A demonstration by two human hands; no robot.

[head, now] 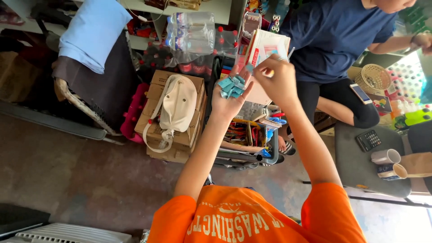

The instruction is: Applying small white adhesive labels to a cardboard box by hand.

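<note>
The left hand point(230, 102) lies palm up, fingers spread, cupping a heap of small teal packets point(232, 86). The right hand point(278, 80), just right of it, is curled shut, pinching something too small to make out. Judging by the heap, most packets are already gathered. Farther off, just beyond the hands, stands a white and red box point(265, 47)

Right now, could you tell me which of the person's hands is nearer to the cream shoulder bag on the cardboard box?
The left. The left hand, palm up with small blue packets, is just beside the cream bag. The right hand is farther off, beyond the left.
</note>
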